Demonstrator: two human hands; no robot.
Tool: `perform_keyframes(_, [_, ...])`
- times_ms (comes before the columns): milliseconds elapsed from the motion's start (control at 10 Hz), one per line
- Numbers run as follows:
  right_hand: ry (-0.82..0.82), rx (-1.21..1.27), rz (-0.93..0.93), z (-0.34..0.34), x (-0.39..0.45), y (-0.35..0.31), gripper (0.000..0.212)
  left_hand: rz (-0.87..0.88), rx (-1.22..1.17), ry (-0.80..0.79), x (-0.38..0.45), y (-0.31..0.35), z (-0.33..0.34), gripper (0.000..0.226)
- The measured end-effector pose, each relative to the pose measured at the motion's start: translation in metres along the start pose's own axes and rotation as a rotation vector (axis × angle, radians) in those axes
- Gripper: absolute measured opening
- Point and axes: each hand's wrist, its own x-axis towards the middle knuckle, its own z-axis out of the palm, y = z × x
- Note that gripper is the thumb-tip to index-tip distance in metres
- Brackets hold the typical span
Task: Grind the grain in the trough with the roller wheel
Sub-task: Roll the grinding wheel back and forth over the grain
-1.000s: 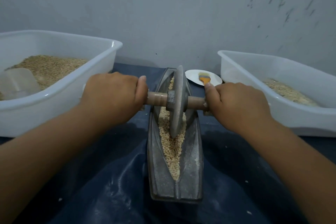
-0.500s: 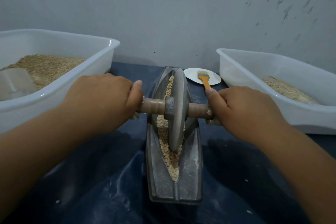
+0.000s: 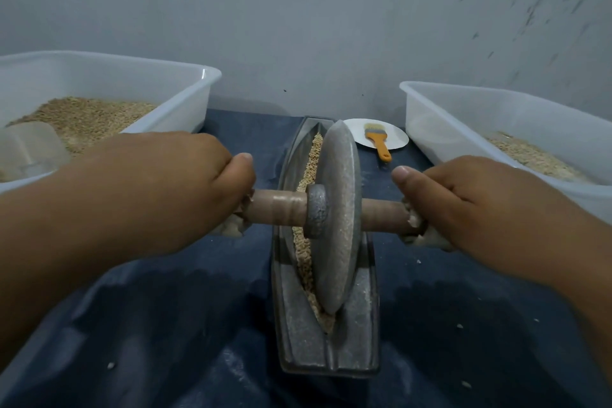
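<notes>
A heavy lens-shaped metal roller wheel (image 3: 336, 219) stands between the hands in a narrow boat-shaped metal trough (image 3: 326, 341) of tan grain (image 3: 306, 262). Left hand (image 3: 155, 189) and right hand (image 3: 477, 205) each grip its wooden axle (image 3: 276, 207). White plastic tubs (image 3: 185, 99) flank both hands.

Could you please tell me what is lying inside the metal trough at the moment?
Tan grain lines the trough groove, with the roller wheel standing in it. The wheel covers the grain beneath and right of it, so how finely that is ground cannot be seen.
</notes>
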Motion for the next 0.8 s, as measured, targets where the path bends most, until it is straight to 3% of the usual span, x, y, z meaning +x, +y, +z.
perform_keyframes(200, [0.023,-0.017,0.013,0.009,0.006,0.003,0.068,-0.046,-0.027,-0.003,0.003,-0.001,0.009,0.054])
perform_keyframes(300, [0.156,-0.088,-0.002,0.02,0.013,0.004,0.063,0.037,0.119,-0.069,0.007,-0.002,0.005,0.04])
perform_keyframes(400, [0.298,-0.14,0.0,0.034,0.024,0.009,0.064,0.028,0.106,-0.068,0.014,-0.011,0.012,0.068])
perform_keyframes(500, [0.404,-0.184,0.003,0.041,0.033,0.014,0.064,0.063,0.191,0.005,0.019,-0.01,0.018,0.069])
perform_keyframes(600, [0.402,-0.18,0.007,0.042,0.036,0.013,0.059,0.084,0.205,0.01,0.02,-0.007,0.02,0.06])
perform_keyframes(700, [0.3,-0.141,0.024,0.035,0.033,0.011,0.058,0.159,0.351,0.022,0.012,-0.003,0.016,0.029])
perform_keyframes(800, [0.148,-0.063,0.056,0.025,0.024,0.01,0.063,0.087,0.178,0.073,0.013,-0.006,0.015,0.055])
